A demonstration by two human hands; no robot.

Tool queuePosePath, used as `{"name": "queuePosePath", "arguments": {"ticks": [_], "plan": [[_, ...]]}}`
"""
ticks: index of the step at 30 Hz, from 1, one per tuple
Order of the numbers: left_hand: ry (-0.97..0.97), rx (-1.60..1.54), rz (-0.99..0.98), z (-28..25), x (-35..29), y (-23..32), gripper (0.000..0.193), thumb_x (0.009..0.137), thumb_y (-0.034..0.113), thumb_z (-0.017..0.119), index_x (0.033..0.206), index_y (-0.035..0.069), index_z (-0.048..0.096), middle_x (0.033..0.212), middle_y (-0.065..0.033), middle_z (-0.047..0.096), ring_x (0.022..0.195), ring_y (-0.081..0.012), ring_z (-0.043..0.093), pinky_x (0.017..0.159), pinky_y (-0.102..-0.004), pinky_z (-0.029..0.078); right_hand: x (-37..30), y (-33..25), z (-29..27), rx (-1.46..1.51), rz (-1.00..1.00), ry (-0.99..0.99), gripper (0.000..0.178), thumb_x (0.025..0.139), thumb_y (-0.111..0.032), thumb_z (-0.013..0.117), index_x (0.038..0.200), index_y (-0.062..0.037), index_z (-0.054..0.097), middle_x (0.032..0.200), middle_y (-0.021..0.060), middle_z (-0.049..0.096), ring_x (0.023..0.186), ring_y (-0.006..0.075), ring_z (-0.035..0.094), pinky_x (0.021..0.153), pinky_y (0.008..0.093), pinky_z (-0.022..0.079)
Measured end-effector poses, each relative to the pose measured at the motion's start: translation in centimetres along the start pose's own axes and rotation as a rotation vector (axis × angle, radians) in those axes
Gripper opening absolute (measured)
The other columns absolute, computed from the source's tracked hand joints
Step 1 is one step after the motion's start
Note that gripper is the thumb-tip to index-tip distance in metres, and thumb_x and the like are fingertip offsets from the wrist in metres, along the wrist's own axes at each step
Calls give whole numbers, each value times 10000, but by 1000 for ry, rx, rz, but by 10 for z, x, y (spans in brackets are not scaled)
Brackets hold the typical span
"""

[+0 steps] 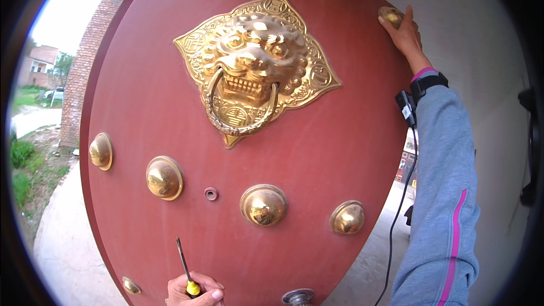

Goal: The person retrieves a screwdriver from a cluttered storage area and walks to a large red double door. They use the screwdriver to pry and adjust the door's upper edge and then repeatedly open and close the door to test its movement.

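My left hand (195, 292), low in the view, is closed round the yellow and black handle of a screwdriver (182, 258). Its thin metal shaft points up in front of a dark red door (226, 238). At the upper right, my right arm is stretched up and my right hand (407, 37) has thumb and fingers round a gold dome stud (391, 16) near the door's edge. Between the hands is a gold lion-head door knocker (258, 56) with a ring in its mouth, on a patterned diamond-shaped plate.
More gold dome studs (264, 205) cross the door, with a small round keyhole-like fitting (211, 194) among them. A metal knob (297, 296) sits at the lower edge. A black cable (392, 232) hangs from a device on my right wrist. A brick wall (93, 56) rises at left.
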State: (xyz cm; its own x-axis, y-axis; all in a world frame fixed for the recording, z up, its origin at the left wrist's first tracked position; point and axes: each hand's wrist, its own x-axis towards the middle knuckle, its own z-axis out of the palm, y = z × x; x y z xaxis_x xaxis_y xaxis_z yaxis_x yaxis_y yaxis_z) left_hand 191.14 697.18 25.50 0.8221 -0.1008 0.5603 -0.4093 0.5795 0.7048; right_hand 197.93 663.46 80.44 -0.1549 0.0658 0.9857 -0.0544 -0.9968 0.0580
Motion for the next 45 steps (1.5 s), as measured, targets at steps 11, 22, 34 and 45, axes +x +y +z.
{"name": "queuePosePath", "arguments": {"ticks": [11, 22, 34, 45], "plan": [[-91, 7, -111, 14, 5, -6, 87, 949, 41, 532, 997, -11, 583, 638, -90, 604, 356, -70, 416, 344, -185, 314, -48, 11, -50, 485, 4, 102, 1110, 768, -607, 694, 1483, 21, 123, 1459, 275, 302, 1295, 358, 428, 1034, 405, 409], [-131, -17, 75, 130, -3, -49, 306, 1030, 209, 349, 903, -28, 494, 646, -193, 568, 347, -152, 452, 351, -245, 397, -314, 44, -152, 1551, 302, -391, 318, 910, -87, 640, 1167, -14, 468, 992, 88, 608, 820, 119, 603, 654, 217, 487], [44, 161, 251, 356, 8, -181, 290, 1049, 209, 307, 833, 33, 387, 792, -190, 544, 436, -115, 434, 434, -215, 390, -534, 186, -188, 2056, 387, -1286, 532, 912, -221, 659, 1316, 4, 398, 1196, 150, 582, 1089, 239, 613, 863, 340, 522], [170, 500, 425, 378, 46, -259, 249, 1045, 156, 281, 866, 21, 389, 863, -200, 549, 534, -128, 489, 514, -243, 459, -584, 219, -114, 2060, 486, -1407, 261, 924, -133, 633, 1117, 7, 526, 865, 107, 646, 774, 179, 671, 671, 292, 541]]}}
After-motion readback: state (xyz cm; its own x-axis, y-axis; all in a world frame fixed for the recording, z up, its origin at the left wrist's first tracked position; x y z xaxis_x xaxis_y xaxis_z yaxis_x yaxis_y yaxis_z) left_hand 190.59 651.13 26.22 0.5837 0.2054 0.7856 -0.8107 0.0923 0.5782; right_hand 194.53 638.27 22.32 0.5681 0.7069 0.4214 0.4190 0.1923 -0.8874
